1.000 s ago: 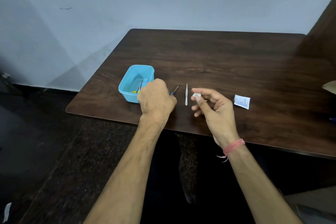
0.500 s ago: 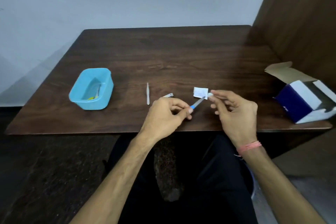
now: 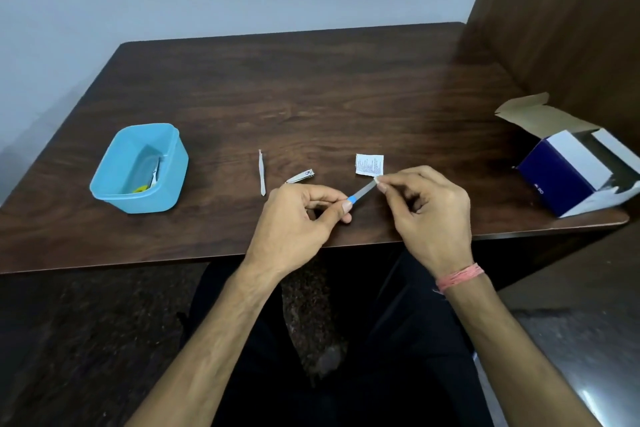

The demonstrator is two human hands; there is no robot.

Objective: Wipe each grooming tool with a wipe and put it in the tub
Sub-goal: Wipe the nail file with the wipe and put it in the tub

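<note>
Dark wooden table [image 3: 311, 87] below you: your left hand [image 3: 294, 218] pinches the nail file [image 3: 363, 192]; your right hand [image 3: 429, 208] pinches a wipe [image 3: 376, 179] at its tip, mid-frame.

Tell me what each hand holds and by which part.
The left hand pinches the nail file by its blue handle end. The right hand pinches a small wipe round the file's far tip.

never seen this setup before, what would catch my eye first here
At the table's near edge, the left hand pinches a blue-handled nail file while the right hand pinches a small wipe at its tip. Far left sits a bright blue tub with tools already inside; an open box stands far right.
</note>
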